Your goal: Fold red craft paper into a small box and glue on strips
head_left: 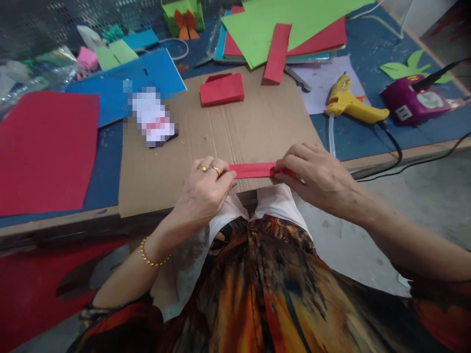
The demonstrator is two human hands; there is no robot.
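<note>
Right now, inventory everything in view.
table: one, blue, ahead
cardboard: one, brown, table centre
strip: one, red, cardboard edge
folded piece: one, red, cardboard
blurred item: one, whitish, cardboard
paper stack: one, multicoloured, far side
long piece: one, red, overlapping stack
tool: one, grey, beside stack
small sheet: one, lilac, right
glue gun: one, yellow, right
socket box: one, purple, right
cutout: one, green, far right
large sheet: one, red, left
board: one, blue, left
clutter: several, mixed, far left
shirt: one, multicoloured, below
left hand: one, gold-ringed, strip's left end
right hand: one, bare, strip's right end
</note>
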